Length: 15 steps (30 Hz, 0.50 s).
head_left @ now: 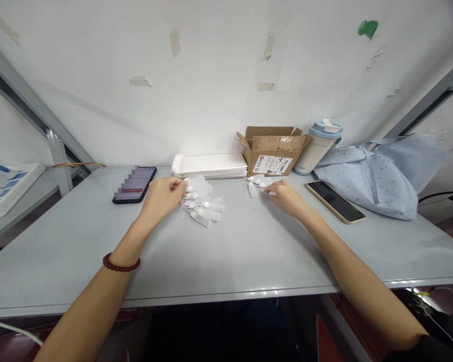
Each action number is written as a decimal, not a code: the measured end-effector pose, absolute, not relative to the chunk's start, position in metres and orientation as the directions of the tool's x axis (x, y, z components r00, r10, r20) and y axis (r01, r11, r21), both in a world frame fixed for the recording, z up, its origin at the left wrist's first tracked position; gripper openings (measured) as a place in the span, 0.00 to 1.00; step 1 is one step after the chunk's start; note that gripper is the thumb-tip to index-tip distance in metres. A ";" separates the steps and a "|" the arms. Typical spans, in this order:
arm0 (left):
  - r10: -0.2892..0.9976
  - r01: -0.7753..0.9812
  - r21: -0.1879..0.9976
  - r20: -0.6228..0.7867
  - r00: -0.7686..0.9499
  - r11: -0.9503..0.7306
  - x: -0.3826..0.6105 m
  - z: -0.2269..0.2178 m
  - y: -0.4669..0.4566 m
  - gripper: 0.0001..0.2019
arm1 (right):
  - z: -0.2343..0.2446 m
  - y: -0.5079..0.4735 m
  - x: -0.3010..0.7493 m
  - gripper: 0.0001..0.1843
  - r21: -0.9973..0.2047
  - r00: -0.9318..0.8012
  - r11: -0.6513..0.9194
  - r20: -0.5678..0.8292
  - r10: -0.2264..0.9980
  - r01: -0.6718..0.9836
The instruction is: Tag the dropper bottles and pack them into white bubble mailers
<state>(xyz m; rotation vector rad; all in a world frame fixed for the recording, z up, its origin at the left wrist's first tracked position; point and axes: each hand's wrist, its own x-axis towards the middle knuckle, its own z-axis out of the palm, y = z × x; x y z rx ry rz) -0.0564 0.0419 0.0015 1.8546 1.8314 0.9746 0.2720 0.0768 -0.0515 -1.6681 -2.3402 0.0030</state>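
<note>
Left of the cardboard box [274, 160], the piled translucent pieces [209, 214] mostly lie lengthwise sideways, narrow ends leftward, beside the left grip [163, 196], whose nearly closed fingers touch them. Before the box, the smaller cluster [252, 190] lies left of the right grip [288, 197], its fingertips bunched at one piece; whether either grip pinches, I cannot tell.

You've got loads of room on the smooth grey tabletop [234, 256] toward the front edge, plus a lane between the left pile of small frosted-white plastic pieces [201, 193] and the smaller right cluster. Straight back, a flat white stack [215, 166] and open brown cardboard box [274, 163] block you; a beige-cased black-screened phone [335, 201] crowds your right hand [285, 197].
</note>
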 end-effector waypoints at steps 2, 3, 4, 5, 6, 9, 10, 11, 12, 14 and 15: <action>0.969 0.713 0.693 0.234 -0.083 -0.107 -0.055 0.001 0.041 0.12 | -0.049 0.076 0.271 0.12 -0.183 -0.298 0.338 0.214 0.930 0.923; 0.966 0.702 0.703 0.244 -0.088 -0.113 -0.054 0.000 0.041 0.12 | -0.047 0.075 0.270 0.11 -0.203 -0.292 0.336 0.218 0.931 0.920; 0.963 0.692 0.712 0.255 -0.091 -0.123 -0.053 0.000 0.040 0.12 | -0.045 0.074 0.269 0.11 -0.226 -0.284 0.334 0.226 0.932 0.915; 0.960 0.680 0.720 0.267 -0.089 -0.137 -0.052 0.000 0.040 0.12 | -0.043 0.073 0.267 0.11 -0.250 -0.274 0.331 0.235 0.932 0.910; 0.957 0.668 0.728 0.280 -0.080 -0.157 -0.051 -0.001 0.039 0.12 | -0.040 0.071 0.264 0.12 -0.269 -0.265 0.329 0.247 0.932 0.905; 0.952 0.619 0.751 0.305 -0.017 -0.230 -0.046 -0.001 0.035 0.12 | -0.033 0.062 0.255 0.12 -0.396 -0.222 0.318 0.269 0.937 0.861; 0.954 0.598 0.762 0.299 0.014 -0.248 -0.044 -0.001 0.033 0.12 | -0.031 0.059 0.251 0.12 -0.531 -0.190 0.301 0.255 0.948 0.792; 0.958 0.577 0.775 0.284 0.048 -0.259 -0.041 -0.001 0.031 0.12 | -0.029 0.055 0.246 0.12 -0.651 -0.170 0.283 0.233 0.958 0.704; 0.962 0.555 0.789 0.261 0.085 -0.263 -0.038 -0.001 0.029 0.12 | -0.028 0.050 0.242 0.12 -0.732 -0.177 0.276 0.211 0.961 0.623; 0.964 0.508 0.820 0.206 0.168 -0.263 -0.031 -0.001 0.025 0.12 | -0.026 0.042 0.232 0.12 -0.812 -0.213 0.265 0.178 0.961 0.520; 0.962 0.482 0.837 0.176 0.210 -0.258 -0.028 -0.001 0.023 0.12 | -0.025 0.037 0.228 0.12 -0.836 -0.226 0.256 0.162 0.960 0.486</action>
